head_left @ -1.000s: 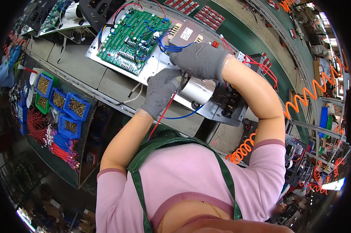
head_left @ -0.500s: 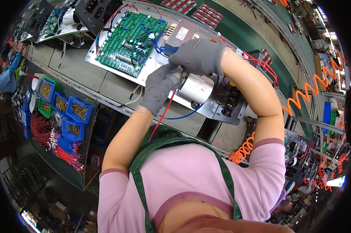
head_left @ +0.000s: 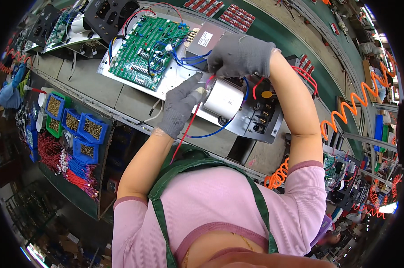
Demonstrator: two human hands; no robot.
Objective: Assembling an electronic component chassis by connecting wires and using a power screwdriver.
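A white cylindrical capacitor point(head_left: 229, 100) lies on a metal chassis plate point(head_left: 159, 92). At the capacitor's left end my gloved left hand point(head_left: 179, 107) pinches a red wire point(head_left: 191, 123), whose loose length hangs down toward my apron. My gloved right hand point(head_left: 241, 57) is just above the capacitor, fingers curled. A short stretch of red wire runs from near the left fingertips up to the right fingers; their grip is partly hidden. Left of my hands, a green circuit board point(head_left: 137, 56) sits on the plate, beside a grey metal box point(head_left: 205, 40) and blue wires point(head_left: 184, 59).
Blue bins point(head_left: 91, 128) of small brass-coloured fasteners stand at the left, above bundled red and blue wires point(head_left: 79, 172). A black panel with terminals point(head_left: 264, 114) closes the chassis's right end. Another chassis point(head_left: 108, 15) stands at upper left. Orange coiled hoses point(head_left: 345, 114) hang at right.
My right hand has moved up and slightly right, away from my left hand. A stretch of red wire now shows between them, and the left fingers are less bunched.
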